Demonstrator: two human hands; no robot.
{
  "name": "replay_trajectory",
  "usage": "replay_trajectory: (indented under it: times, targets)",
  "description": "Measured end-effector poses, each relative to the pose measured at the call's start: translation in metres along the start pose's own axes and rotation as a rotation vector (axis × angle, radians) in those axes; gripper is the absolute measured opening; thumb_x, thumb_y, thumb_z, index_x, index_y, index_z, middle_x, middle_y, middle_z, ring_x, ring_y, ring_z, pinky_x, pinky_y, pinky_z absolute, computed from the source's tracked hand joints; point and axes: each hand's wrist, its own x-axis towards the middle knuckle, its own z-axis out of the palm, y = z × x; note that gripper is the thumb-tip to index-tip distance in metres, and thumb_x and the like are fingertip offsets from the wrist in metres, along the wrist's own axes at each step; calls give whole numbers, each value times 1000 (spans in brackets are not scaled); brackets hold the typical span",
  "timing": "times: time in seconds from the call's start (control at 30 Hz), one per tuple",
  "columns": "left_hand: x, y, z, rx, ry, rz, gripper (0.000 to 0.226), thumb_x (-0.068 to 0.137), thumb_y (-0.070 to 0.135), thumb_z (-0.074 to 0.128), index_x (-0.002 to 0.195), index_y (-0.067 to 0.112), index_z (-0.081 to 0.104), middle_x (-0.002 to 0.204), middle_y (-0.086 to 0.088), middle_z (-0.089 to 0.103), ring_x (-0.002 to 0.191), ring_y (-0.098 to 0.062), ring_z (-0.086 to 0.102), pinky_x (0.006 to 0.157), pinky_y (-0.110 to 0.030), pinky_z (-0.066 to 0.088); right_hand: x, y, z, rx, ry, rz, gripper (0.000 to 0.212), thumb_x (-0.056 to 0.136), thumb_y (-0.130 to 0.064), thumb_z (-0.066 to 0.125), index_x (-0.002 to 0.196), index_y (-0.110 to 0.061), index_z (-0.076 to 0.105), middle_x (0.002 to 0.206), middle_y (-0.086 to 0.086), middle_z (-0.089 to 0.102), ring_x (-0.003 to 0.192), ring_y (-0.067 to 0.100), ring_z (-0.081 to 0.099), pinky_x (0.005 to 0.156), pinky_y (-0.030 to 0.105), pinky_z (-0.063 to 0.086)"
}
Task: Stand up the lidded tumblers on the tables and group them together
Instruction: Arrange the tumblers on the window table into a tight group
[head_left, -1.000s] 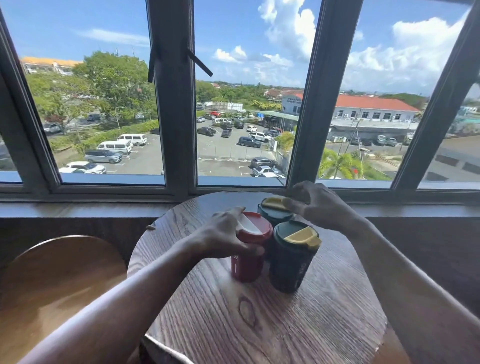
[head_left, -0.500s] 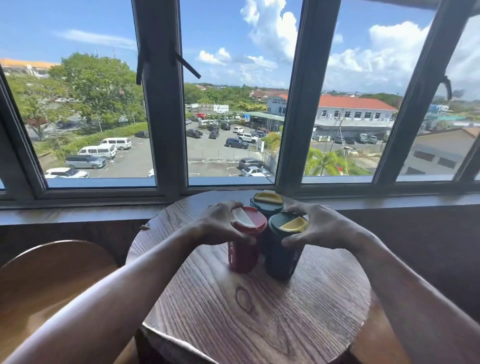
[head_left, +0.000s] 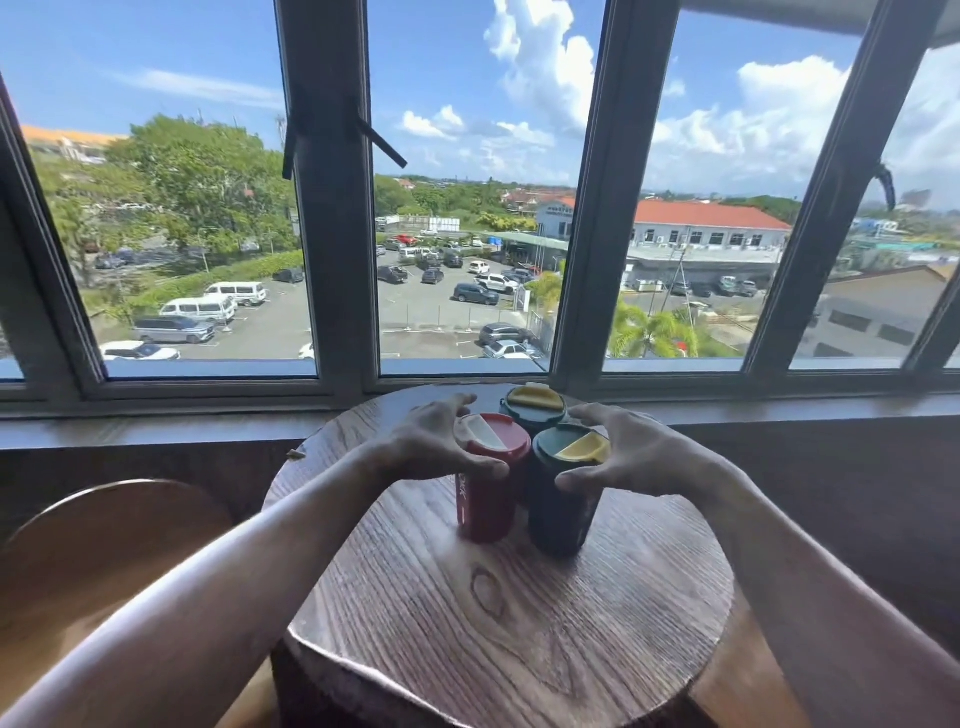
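In the head view, three upright lidded tumblers, a red tumbler (head_left: 485, 486) and two dark green tumblers (head_left: 563, 496) (head_left: 533, 413), are being held bunched together on the round wooden table (head_left: 509, 623), cupped by the left hand (head_left: 434, 441) and right hand (head_left: 626, 452), so the grouping here is being judged nearly finished.

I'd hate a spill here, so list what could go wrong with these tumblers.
1. The left hand and right hand press the red tumbler and near green tumbler from opposite sides; uneven pressure might tip one.
2. The far green tumbler stands near the round table's back edge; a shove could push it off.
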Motion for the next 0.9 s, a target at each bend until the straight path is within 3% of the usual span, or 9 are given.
replay_trajectory:
  times: [0.23,0.4,0.6,0.7,0.77,0.9]
  targets:
    - [-4,3,3,39,57,32,106,61,54,83,146,17,33,145,-8,47,124,-24,53,107,-41,41,-1,-1,6,-49,37,5,91,61,-63,77,139,-30,46,134,-7,55,120,11,50,100,28,39]
    - [-4,6,7,71,98,52,96,64,51,82,143,15,40,144,-6,49,125,-22,52,107,-36,40,-1,-3,10,-34,74,-16,80,70,-52,78,139,-24,48,132,-4,55,119,13,49,94,22,35]
    - [-3,6,10,75,137,52,93,64,51,83,139,11,46,140,-7,52,125,-22,52,108,-41,39,-2,-3,10,-13,60,-7,81,71,-50,79,140,-24,46,131,-5,56,115,11,50,90,20,35]
    - [-3,6,11,71,141,49,91,64,49,84,138,10,47,138,-7,55,122,-21,54,105,-30,40,-4,-4,9,-4,53,0,83,71,-49,79,141,-23,45,132,-5,56,110,8,50,88,19,34]
    - [-4,7,11,86,153,43,89,65,46,84,138,10,48,137,-6,56,122,-19,53,97,-22,37,-4,-4,9,-4,52,7,86,70,-50,80,143,-22,43,133,-5,55,113,9,50,88,19,33]
    - [-5,9,10,89,148,43,91,66,48,83,139,10,46,140,-7,53,125,-19,51,99,-25,36,-6,-6,9,9,32,8,90,72,-50,79,146,-22,37,142,-2,49,124,13,46,95,19,32]
